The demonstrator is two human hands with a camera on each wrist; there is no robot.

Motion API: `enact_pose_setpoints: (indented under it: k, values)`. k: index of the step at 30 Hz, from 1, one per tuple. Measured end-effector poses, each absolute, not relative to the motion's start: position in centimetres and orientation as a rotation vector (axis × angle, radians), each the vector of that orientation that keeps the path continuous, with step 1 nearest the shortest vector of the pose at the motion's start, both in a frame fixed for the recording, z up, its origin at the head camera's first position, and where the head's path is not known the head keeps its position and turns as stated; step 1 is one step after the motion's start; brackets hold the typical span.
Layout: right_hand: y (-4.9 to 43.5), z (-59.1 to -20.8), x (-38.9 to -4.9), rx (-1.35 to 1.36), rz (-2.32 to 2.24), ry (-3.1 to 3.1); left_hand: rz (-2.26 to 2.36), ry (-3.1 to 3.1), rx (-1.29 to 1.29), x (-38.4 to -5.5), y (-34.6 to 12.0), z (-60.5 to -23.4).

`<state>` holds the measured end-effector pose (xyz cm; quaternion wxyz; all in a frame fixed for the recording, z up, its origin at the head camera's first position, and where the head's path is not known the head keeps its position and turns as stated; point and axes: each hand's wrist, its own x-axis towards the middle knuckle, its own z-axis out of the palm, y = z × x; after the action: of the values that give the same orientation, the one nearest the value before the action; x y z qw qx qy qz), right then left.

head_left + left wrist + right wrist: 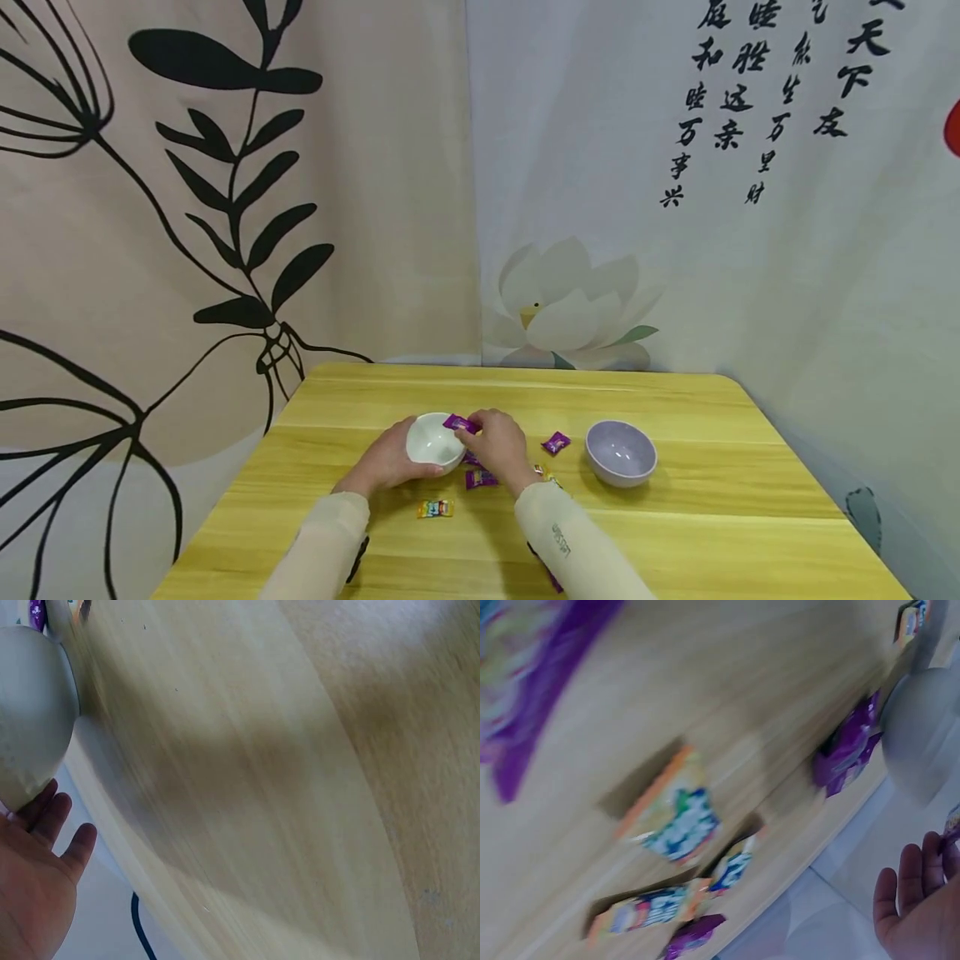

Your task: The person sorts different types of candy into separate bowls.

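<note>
My left hand (pixel 392 458) grips a small white bowl (pixel 433 440) from its left side, the thumb along the near side. Inside, the visible part of the bowl is bare white. A purple-wrapped candy (pixel 459 423) is pinched between the fingertips of my right hand (pixel 499 446), over the bowl's right rim. In the left wrist view the outer wall of the bowl (pixel 34 712) shows above the fingers. Just below the right hand, another purple candy (pixel 480 478) lies on the table. The right wrist view is blurred and catches only an edge of the pinched candy (pixel 952 823).
A lavender bowl (pixel 621 454) stands to the right on the wooden table (pixel 720 500). Between it and my right hand lies a purple candy (pixel 556 442). One yellow-wrapped candy (pixel 436 508) is nearer to me. Several yellow and purple candies lie partly hidden by the right forearm.
</note>
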<state>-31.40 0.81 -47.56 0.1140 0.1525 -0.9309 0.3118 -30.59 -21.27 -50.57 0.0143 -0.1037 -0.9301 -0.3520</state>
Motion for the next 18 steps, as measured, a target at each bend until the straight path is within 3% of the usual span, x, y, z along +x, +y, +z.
enact_pose_setpoints:
  k: [18]
  values:
    - [-1.8, -47.4, -31.3, 0.493, 0.878, -2.738, -1.079, -2.898, -0.362, -30.4, -21.3, -50.7]
